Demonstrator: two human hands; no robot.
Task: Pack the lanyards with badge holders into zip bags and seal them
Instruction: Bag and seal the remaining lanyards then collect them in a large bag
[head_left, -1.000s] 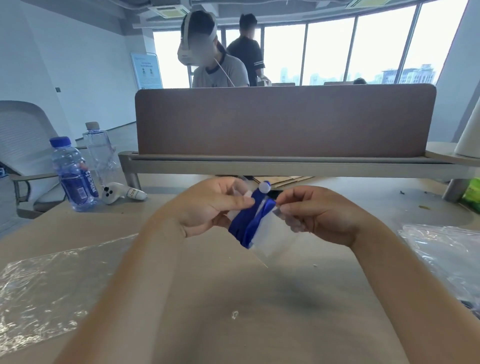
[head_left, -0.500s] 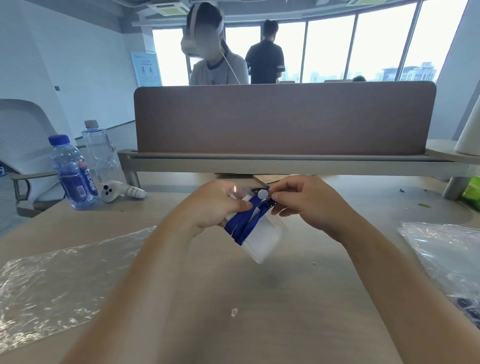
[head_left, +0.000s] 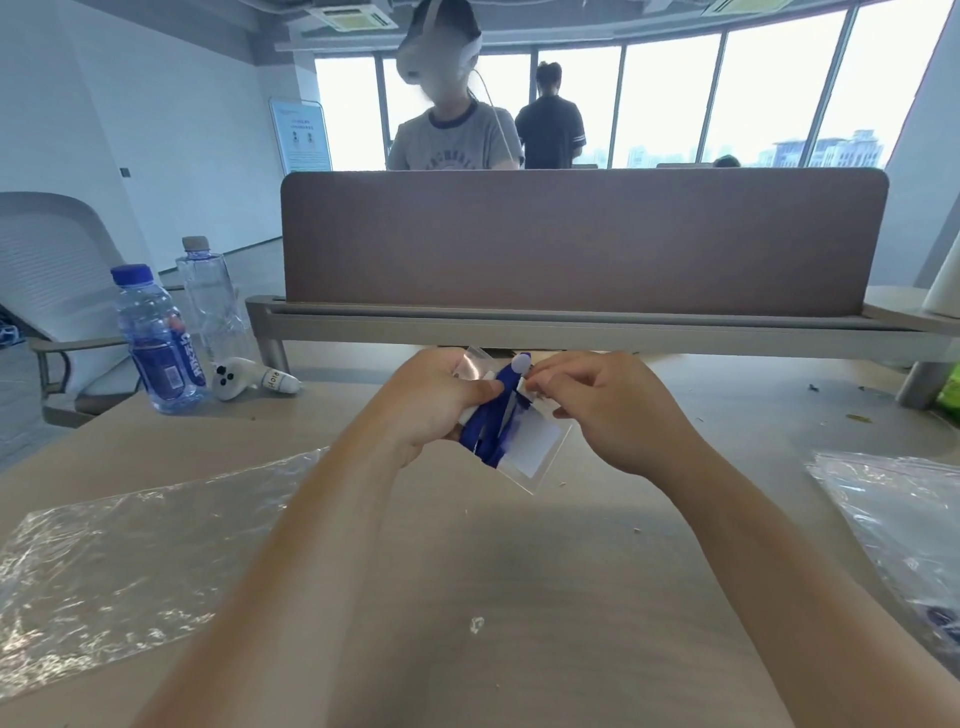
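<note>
Both hands raised above desk (head_left: 571, 571), mid-scene, just near of the divider. Left hand (head_left: 436, 400) grasps the bundle: thumb across folded blue lanyard (head_left: 485, 431), fingers curled behind. Right hand (head_left: 613, 410) pinches the top edge at the lanyard's white clip. Badge holder (head_left: 534, 448) hangs at lower right of the lanyard, touching it. Clear zip bag (head_left: 474, 365) shows at left fingertips; cannot tell if sealed. Plastic sheet (head_left: 130, 545) near left, bottles (head_left: 156, 343) far left.

Bright backlight from blown-out windows (head_left: 670, 104), soft shadows, wide-angle warp at edges, forearms blurry.
</note>
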